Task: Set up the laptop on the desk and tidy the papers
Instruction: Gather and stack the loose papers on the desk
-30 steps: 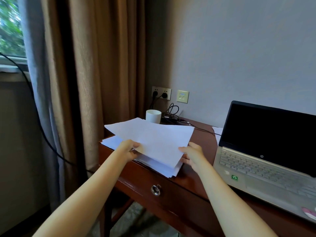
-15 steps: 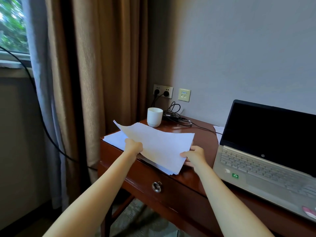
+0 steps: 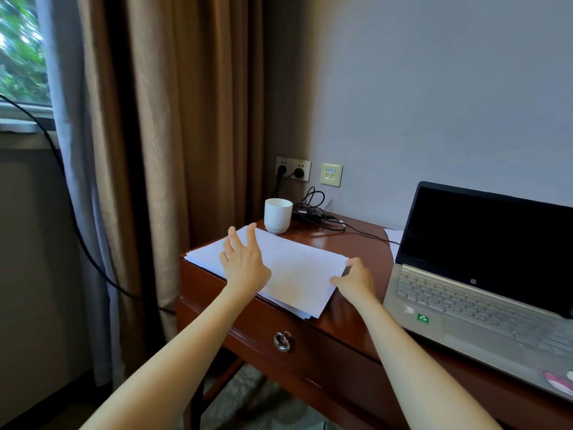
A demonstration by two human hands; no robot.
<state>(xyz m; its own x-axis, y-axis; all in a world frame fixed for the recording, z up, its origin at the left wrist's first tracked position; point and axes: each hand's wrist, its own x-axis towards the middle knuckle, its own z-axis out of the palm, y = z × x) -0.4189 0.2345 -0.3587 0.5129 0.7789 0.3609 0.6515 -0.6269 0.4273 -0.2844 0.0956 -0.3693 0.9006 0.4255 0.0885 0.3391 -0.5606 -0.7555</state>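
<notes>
L hand (image 3: pixel 245 263) is held spread over papers (image 3: pixel 297 268); R hand (image 3: pixel 356 280), uncurled, is set against their 3 o'clock edge; long axis approx 10-to-4.

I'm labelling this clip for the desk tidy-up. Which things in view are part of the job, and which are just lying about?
Part of the job:
papers
laptop
desk
left hand, open over the papers
right hand, at their right edge

Lying about:
cup
cables
sockets
curtain
</notes>
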